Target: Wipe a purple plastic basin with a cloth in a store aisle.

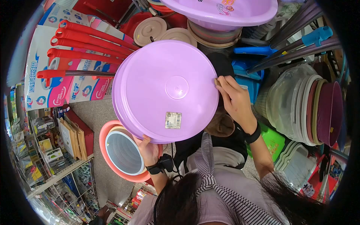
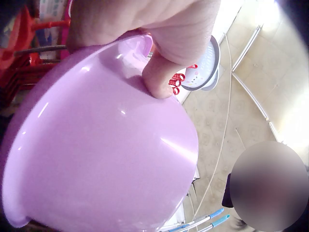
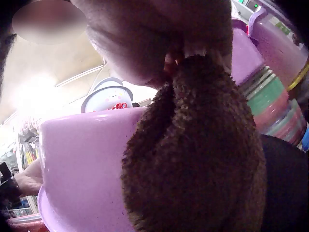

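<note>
A round purple plastic basin (image 1: 150, 82) is held up in front of the body, its underside with a label toward the head camera. My left hand (image 1: 149, 150) grips it at its lower edge; in the left wrist view the thumb (image 2: 159, 82) presses on the smooth purple wall. At the basin's right edge, my right hand (image 1: 238, 99) pinches a fuzzy brown cloth (image 1: 221, 125). That cloth (image 3: 198, 154) hangs down from the fingers beside the basin wall (image 3: 87, 164) in the right wrist view.
Red-handled poles (image 1: 82, 56) stand by cardboard boxes at the left. Below the basin sit a coral tub and a grey-blue colander (image 1: 123, 152). Stacked baskets (image 1: 300, 108) and a blue dustpan (image 1: 245, 82) are on the right; another purple tub (image 1: 228, 13) stands at the back.
</note>
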